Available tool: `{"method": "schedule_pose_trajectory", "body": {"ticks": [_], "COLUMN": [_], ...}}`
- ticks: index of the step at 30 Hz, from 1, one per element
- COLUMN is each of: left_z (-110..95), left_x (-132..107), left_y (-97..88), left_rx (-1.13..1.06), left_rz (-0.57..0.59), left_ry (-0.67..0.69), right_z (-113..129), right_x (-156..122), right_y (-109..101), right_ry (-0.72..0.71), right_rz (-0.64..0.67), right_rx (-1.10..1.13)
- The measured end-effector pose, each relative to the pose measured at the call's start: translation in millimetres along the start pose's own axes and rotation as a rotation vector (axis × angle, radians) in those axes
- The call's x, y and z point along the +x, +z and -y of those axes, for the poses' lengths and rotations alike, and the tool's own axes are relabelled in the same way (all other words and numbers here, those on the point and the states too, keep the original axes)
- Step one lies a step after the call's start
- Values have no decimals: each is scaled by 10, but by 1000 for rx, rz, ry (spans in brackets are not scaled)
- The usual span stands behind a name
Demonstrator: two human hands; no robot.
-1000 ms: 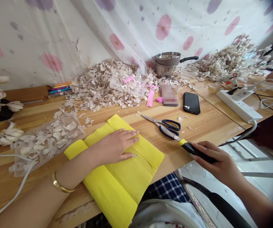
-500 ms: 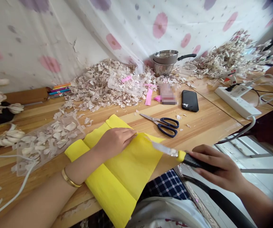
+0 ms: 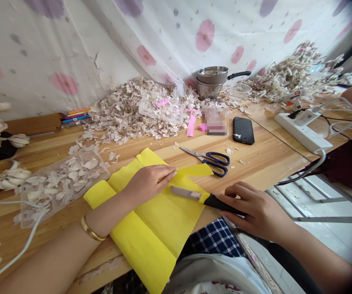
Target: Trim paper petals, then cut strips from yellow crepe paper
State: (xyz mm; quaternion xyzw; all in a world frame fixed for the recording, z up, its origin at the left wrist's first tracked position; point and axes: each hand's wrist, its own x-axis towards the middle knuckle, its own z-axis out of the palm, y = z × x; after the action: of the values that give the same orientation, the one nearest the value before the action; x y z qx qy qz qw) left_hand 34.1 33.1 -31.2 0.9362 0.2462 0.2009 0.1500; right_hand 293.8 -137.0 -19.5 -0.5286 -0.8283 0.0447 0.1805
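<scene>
One folded yellow crepe paper sheet (image 3: 154,216) lies on the wooden table (image 3: 255,163). The left hand (image 3: 148,183) presses on it, flat and ungripping. The right hand (image 3: 255,212) clenches one black-handled utility knife (image 3: 215,203), blade over the paper. Beyond lie one pair of scissors (image 3: 208,160), one phone (image 3: 243,130) and two stacked steel pots (image 3: 209,81).

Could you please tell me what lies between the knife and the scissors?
Between the knife and the scissors lies a yellow crepe paper flap, in the head view.
</scene>
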Motion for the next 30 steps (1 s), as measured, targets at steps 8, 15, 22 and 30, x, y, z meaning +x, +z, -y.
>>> {"method": "schedule_pose_trajectory", "body": {"ticks": [8,15,22,30], "left_z": [10,-64,-162,-112], "left_x": [-22,-11,-56,-105], "left_y": [23,-57,131,276], "left_rx": [-58,-111,214,379], "left_rz": [0,12,187,227], "left_ry": [87,5,-141,-228], "right_z": [-79,-96,-53,-65], "right_x": [86,92,94,82], "right_y": [183,195,206,197], "right_ry": [88,89,122,155], "right_rz": [-43,-39,-16,-13], "right_rx": [-86,-93,-61,-58]}}
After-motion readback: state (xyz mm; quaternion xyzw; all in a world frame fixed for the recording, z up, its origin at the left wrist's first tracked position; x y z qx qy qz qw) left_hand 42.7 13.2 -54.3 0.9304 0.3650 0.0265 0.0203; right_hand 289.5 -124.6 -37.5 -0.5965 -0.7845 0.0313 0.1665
